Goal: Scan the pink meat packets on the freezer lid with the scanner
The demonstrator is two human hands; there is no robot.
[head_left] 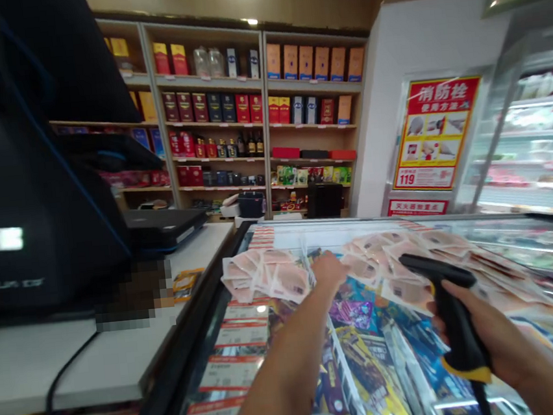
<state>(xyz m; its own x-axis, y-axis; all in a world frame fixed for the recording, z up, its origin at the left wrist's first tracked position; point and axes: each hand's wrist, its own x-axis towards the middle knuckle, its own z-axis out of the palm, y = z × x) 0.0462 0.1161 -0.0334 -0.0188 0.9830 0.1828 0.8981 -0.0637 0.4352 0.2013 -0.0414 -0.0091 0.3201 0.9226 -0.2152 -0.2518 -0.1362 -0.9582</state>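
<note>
My right hand [486, 324] is wrapped round the grip of a black barcode scanner [450, 308] with a yellow band at its base and a cord below. The scanner's head points left, over the freezer top. My left hand [329, 269] reaches forward over the glass, between two spreads of flat, pale pink packets. The left spread [266, 274] is fanned out beside it. The right spread [383, 256] lies close to its thumb side and runs on under the scanner. Blur and the angle hide the left fingers, so I cannot tell whether they touch a packet.
Under the glass of the chest freezer [247, 233] lie colourful bagged goods [370, 368]. A counter [120, 359] with a large black checkout machine [35, 191] stands at the left. Shelves of boxed bottles [213, 109] line the back wall. A lit display fridge [538, 136] is at the right.
</note>
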